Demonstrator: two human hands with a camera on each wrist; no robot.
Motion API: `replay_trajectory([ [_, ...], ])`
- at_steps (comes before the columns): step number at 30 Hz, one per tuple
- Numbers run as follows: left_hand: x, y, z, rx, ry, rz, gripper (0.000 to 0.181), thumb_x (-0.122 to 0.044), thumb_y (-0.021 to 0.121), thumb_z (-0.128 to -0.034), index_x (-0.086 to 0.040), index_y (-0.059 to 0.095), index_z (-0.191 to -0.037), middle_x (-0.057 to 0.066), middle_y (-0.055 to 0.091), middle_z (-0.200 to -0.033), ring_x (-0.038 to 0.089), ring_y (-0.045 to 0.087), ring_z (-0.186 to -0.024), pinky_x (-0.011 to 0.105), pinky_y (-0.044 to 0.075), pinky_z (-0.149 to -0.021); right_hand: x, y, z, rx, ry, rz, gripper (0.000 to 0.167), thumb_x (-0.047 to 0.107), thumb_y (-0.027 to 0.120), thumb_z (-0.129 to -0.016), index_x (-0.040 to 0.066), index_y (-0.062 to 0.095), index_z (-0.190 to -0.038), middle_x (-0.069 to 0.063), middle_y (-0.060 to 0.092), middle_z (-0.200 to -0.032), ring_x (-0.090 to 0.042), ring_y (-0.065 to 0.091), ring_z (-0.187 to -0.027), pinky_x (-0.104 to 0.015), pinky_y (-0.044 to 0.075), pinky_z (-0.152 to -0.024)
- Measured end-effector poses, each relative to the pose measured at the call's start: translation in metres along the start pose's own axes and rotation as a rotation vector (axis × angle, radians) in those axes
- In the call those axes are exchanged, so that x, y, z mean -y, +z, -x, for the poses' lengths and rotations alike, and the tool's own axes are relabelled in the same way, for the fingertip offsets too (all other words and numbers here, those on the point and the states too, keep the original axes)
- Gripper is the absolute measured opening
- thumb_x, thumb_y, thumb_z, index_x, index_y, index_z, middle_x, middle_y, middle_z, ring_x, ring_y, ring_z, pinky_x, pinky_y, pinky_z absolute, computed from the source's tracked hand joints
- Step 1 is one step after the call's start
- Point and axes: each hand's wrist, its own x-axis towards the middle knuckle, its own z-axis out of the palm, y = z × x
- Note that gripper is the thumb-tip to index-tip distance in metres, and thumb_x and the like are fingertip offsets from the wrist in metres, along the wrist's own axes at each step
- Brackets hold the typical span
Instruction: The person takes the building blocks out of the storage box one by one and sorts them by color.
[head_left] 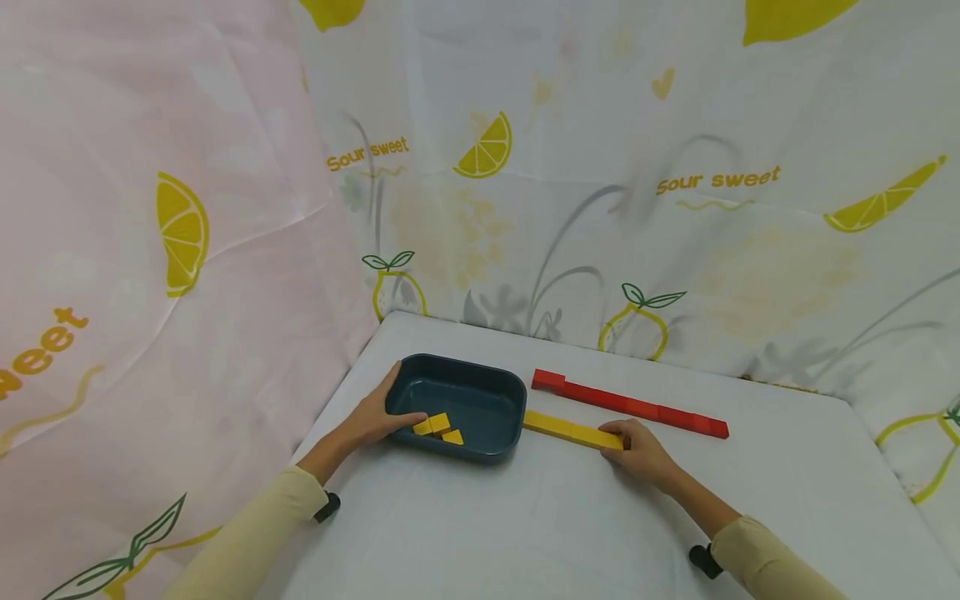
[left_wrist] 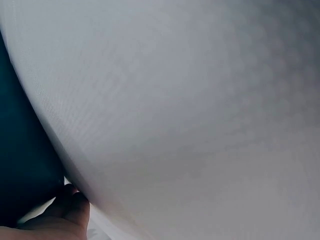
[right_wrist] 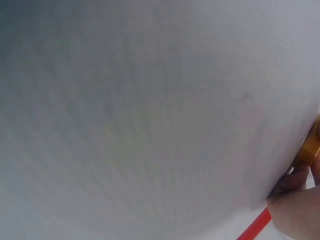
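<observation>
My left hand (head_left: 372, 415) grips the left end of a dark blue rectangular dish (head_left: 483, 412), its thumb over the near rim close to a few yellow blocks (head_left: 438, 422) inside. In the left wrist view, fingers of that hand (left_wrist: 62, 217) touch the dish's dark wall (left_wrist: 25, 145). To the dish's right runs a straight row of yellow blocks (head_left: 558, 427), its left end against or just beside the dish. My right hand (head_left: 643, 454) pinches the block at the row's right end; this yellow block (right_wrist: 309, 149) shows partly at the right wrist view's edge.
Behind the yellow row lies a longer line of red blocks (head_left: 630, 406), with a block at its left end sitting slightly out of line. A white cloth (head_left: 525, 533) covers the table. Lemon-printed curtains (head_left: 525, 233) hang behind and at the left.
</observation>
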Motion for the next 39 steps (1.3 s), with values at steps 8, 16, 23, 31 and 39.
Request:
replay_trajectory([
  [8,-0.002,-0.001,0.002,0.0,0.002,-0.005,0.121,-0.065,0.075,-0.0753,-0.024,-0.002,-0.16,0.014,0.006,-0.167,0.044,0.016,-0.15,0.069,0.022,-0.114,-0.001,0.001,-0.001,-0.003,0.004,0.009,0.036,0.01,0.075,-0.086,0.006,0.068,-0.121,-0.007,0.062,-0.108,-0.02,0.049,-0.088,-0.025,0.047,-0.074],
  [16,-0.002,-0.001,0.001,0.005,-0.013,-0.001,0.121,-0.065,0.075,-0.0752,-0.025,-0.001,-0.161,0.013,0.006,-0.167,0.043,0.016,-0.15,0.068,0.023,-0.115,-0.001,0.001,-0.001,0.007,0.007,-0.005,0.043,0.013,0.079,-0.082,0.006,0.067,-0.123,-0.008,0.06,-0.11,-0.021,0.049,-0.091,-0.027,0.048,-0.075],
  [23,0.0,-0.001,0.0,0.005,-0.009,-0.009,0.121,-0.064,0.074,-0.0761,-0.023,-0.002,-0.161,0.015,0.007,-0.167,0.045,0.017,-0.15,0.068,0.024,-0.114,0.005,-0.005,-0.001,0.005,0.007,0.004,0.066,0.029,0.088,-0.073,0.013,0.06,-0.13,-0.013,0.051,-0.116,-0.024,0.047,-0.101,-0.027,0.049,-0.074],
  [31,-0.001,-0.002,0.0,0.013,-0.007,-0.003,0.121,-0.063,0.075,-0.076,-0.023,-0.002,-0.16,0.015,0.006,-0.167,0.044,0.017,-0.15,0.068,0.023,-0.114,0.018,-0.016,-0.003,-0.006,-0.063,0.0,0.067,0.032,0.085,-0.076,0.011,0.056,-0.134,-0.018,0.05,-0.119,-0.028,0.047,-0.098,-0.03,0.046,-0.07],
  [39,0.001,-0.009,-0.001,0.102,0.035,-0.002,0.131,-0.051,0.083,-0.0729,-0.019,-0.011,-0.159,0.02,0.002,-0.166,0.047,0.02,-0.148,0.068,0.026,-0.114,0.024,-0.017,-0.002,-0.01,-0.083,-0.006,0.065,0.032,0.083,-0.079,0.01,0.056,-0.134,-0.017,0.051,-0.12,-0.028,0.047,-0.101,-0.029,0.047,-0.071],
])
